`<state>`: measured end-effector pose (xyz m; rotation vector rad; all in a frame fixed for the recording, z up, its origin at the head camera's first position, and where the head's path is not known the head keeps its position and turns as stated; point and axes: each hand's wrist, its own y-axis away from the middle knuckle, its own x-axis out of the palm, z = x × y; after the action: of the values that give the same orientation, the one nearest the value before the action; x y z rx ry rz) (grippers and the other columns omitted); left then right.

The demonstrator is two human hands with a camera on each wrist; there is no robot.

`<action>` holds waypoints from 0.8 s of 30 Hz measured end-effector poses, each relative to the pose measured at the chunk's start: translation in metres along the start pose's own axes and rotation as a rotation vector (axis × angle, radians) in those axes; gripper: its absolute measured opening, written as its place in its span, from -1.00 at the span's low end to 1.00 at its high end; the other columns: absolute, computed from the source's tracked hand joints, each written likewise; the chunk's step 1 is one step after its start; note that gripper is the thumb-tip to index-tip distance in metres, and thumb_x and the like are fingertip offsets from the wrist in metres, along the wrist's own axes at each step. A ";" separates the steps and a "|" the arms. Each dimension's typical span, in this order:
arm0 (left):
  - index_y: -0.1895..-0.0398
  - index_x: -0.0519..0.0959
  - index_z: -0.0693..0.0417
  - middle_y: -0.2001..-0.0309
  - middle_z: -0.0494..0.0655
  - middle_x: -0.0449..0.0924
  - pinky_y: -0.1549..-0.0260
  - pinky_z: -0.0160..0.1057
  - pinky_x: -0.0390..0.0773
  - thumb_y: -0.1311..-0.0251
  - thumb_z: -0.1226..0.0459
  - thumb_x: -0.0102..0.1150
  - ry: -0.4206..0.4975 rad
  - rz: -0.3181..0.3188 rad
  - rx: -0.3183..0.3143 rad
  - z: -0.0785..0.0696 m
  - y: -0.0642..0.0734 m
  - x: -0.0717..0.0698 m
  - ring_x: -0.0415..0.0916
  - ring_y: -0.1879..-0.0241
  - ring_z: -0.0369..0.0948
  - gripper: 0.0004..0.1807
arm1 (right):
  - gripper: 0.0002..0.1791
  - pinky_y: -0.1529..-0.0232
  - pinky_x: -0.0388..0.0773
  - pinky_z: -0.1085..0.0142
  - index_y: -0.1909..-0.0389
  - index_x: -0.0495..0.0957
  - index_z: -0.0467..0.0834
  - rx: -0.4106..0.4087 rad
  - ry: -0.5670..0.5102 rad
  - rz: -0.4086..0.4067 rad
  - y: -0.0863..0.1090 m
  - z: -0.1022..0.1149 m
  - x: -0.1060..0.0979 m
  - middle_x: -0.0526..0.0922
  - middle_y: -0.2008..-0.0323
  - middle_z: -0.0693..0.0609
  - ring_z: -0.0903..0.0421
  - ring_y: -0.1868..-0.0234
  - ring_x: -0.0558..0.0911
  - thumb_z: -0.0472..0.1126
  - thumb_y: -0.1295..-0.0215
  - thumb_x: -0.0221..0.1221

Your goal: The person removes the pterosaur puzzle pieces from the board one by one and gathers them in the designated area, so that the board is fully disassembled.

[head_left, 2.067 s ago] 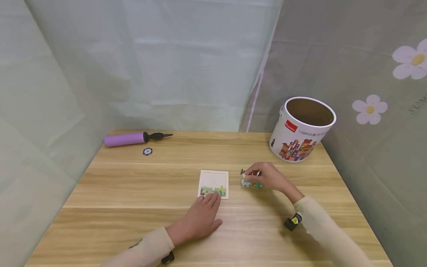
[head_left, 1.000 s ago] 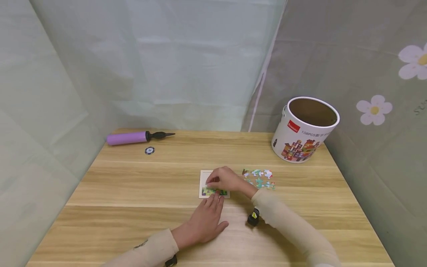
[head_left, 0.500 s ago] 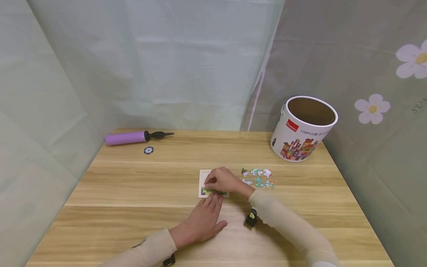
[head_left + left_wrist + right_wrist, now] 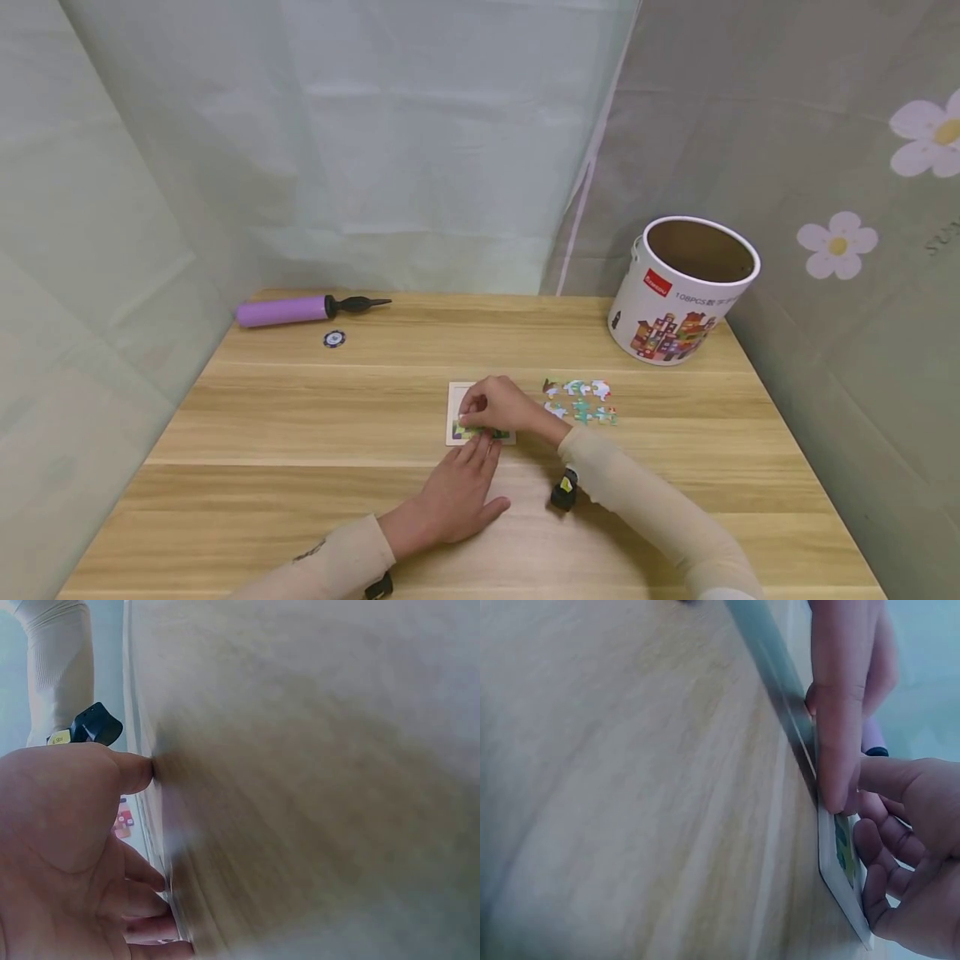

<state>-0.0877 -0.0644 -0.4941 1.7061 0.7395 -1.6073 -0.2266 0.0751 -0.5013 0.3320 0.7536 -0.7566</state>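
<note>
A small white puzzle tray (image 4: 451, 407) lies flat on the table, with green and purple puzzle pieces (image 4: 457, 432) along its near side. My left hand (image 4: 459, 493) lies flat, its straight fingertips resting on the tray's near edge. Over the tray, my right hand (image 4: 506, 407) pinches a small puzzle piece (image 4: 462, 421) between thumb and curled fingers, mostly hidden by them. In the right wrist view, a finger of my left hand (image 4: 842, 712) reaches down to the tray rim, beside the curled fingers of my right hand (image 4: 922, 859).
Several loose puzzle pieces (image 4: 582, 410) lie in two rows right of the tray. A white bucket (image 4: 626, 304) stands at the back right. Toward the back left are a purple hand pump (image 4: 281, 312) and a round chip (image 4: 334, 338). Curtains (image 4: 435, 167) border the table.
My right hand has moved left from the loose pieces to over the tray, carrying a puzzle piece. During the last second it stays almost in place; my left hand remains at the tray edge.
</note>
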 end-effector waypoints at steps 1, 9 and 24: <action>-0.51 0.24 0.34 -0.52 0.26 0.20 -0.41 -0.03 0.31 -0.48 -0.19 -0.08 -0.003 -0.002 0.001 0.000 0.000 0.000 0.19 -0.52 0.06 -0.14 | -0.93 0.31 0.54 0.45 0.38 0.73 -0.03 0.001 -0.025 0.001 0.000 -0.001 0.000 0.66 0.50 0.26 0.35 0.45 0.58 -0.16 -0.28 0.41; -0.49 0.27 0.35 -0.50 0.28 0.23 -0.39 -0.02 0.34 -0.46 -0.17 -0.03 0.020 -0.024 0.004 0.000 0.001 -0.003 0.22 -0.50 0.07 -0.15 | -0.94 0.19 0.62 0.40 0.31 0.73 -0.06 -0.002 -0.113 0.004 0.000 -0.006 -0.004 0.71 0.44 0.26 0.32 0.36 0.67 -0.17 -0.30 0.40; -0.48 0.31 0.32 -0.50 0.29 0.25 -0.35 0.01 0.39 -0.44 -0.20 -0.02 0.020 -0.028 -0.011 -0.001 -0.001 0.000 0.29 -0.45 0.09 -0.15 | -0.95 0.19 0.64 0.33 0.27 0.74 -0.06 0.022 -0.110 -0.165 0.042 -0.027 -0.046 0.74 0.37 0.19 0.25 0.29 0.66 -0.17 -0.31 0.38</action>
<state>-0.0876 -0.0625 -0.4939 1.7131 0.7844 -1.6043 -0.2318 0.1412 -0.4861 0.2472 0.6746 -0.9321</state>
